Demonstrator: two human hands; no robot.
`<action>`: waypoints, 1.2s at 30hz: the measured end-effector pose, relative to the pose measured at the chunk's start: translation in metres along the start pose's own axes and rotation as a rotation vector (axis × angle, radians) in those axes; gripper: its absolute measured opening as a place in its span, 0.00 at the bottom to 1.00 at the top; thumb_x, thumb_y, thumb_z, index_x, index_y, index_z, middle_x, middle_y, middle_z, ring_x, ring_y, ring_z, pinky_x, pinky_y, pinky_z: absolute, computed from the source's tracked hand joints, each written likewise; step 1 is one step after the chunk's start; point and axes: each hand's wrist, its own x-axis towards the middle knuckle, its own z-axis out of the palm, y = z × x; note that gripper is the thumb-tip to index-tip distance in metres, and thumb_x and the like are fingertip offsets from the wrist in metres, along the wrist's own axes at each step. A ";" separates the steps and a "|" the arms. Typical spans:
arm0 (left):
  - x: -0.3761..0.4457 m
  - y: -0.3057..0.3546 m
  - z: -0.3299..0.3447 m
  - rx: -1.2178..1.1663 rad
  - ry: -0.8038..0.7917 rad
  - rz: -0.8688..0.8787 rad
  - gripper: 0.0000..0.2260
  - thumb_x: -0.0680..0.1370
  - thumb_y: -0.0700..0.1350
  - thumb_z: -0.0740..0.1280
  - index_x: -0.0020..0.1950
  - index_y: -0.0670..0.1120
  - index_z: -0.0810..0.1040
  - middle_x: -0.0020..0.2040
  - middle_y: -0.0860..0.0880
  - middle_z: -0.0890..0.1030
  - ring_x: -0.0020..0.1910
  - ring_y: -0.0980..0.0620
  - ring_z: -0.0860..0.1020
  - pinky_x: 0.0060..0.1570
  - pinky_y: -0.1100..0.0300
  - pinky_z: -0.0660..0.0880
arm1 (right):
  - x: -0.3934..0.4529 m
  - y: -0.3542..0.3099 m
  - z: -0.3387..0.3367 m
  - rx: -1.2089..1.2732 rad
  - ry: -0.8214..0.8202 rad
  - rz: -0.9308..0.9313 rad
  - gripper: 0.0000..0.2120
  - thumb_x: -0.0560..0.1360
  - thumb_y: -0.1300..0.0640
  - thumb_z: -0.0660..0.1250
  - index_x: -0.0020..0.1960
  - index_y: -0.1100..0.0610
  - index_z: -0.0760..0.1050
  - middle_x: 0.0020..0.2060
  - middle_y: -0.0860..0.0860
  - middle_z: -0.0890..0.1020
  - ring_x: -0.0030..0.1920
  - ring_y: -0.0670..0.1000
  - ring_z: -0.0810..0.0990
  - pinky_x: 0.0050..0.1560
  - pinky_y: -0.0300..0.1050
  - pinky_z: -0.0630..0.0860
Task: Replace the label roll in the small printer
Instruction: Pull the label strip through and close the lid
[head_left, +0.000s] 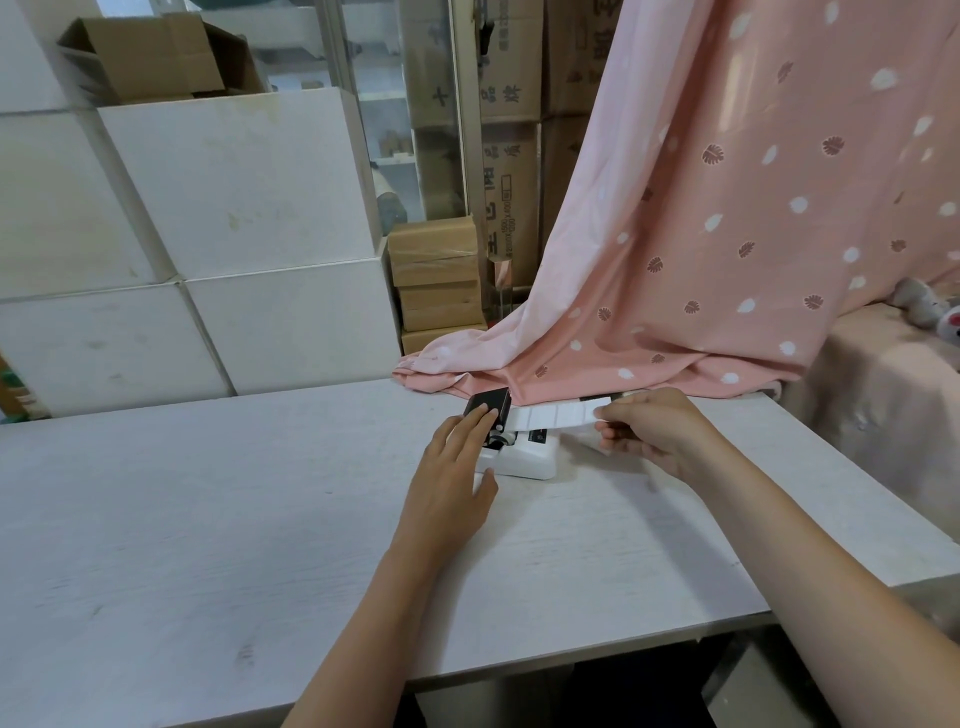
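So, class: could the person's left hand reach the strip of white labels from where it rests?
Probably yes. The left hand rests on the small white printer's black lid, and the strip of white labels leaves just beside it, nothing between.

From my seat, my left hand (457, 457) covers the printer's (524, 460) nine o'clock side. My right hand (649, 431) hides the label strip's (556, 414) three o'clock end. Printer markings are too small to read.
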 end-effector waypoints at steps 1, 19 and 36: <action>0.000 0.000 0.000 0.006 0.000 0.002 0.31 0.76 0.42 0.68 0.78 0.49 0.62 0.78 0.53 0.63 0.76 0.49 0.61 0.70 0.49 0.69 | 0.000 0.001 0.000 0.002 0.002 0.003 0.02 0.79 0.72 0.70 0.49 0.72 0.80 0.37 0.62 0.79 0.33 0.53 0.78 0.27 0.40 0.82; 0.002 -0.004 0.006 0.054 -0.043 0.009 0.33 0.78 0.47 0.67 0.79 0.55 0.56 0.79 0.53 0.59 0.76 0.49 0.60 0.65 0.51 0.74 | 0.002 0.014 0.007 0.107 -0.124 0.124 0.12 0.85 0.68 0.59 0.63 0.74 0.76 0.54 0.69 0.85 0.52 0.67 0.88 0.54 0.58 0.85; 0.006 0.000 0.011 0.195 -0.130 0.061 0.27 0.78 0.45 0.65 0.77 0.56 0.64 0.77 0.57 0.66 0.77 0.47 0.62 0.76 0.43 0.58 | 0.005 0.015 0.014 0.073 -0.140 0.121 0.14 0.86 0.66 0.59 0.67 0.72 0.76 0.59 0.70 0.84 0.61 0.70 0.84 0.62 0.63 0.81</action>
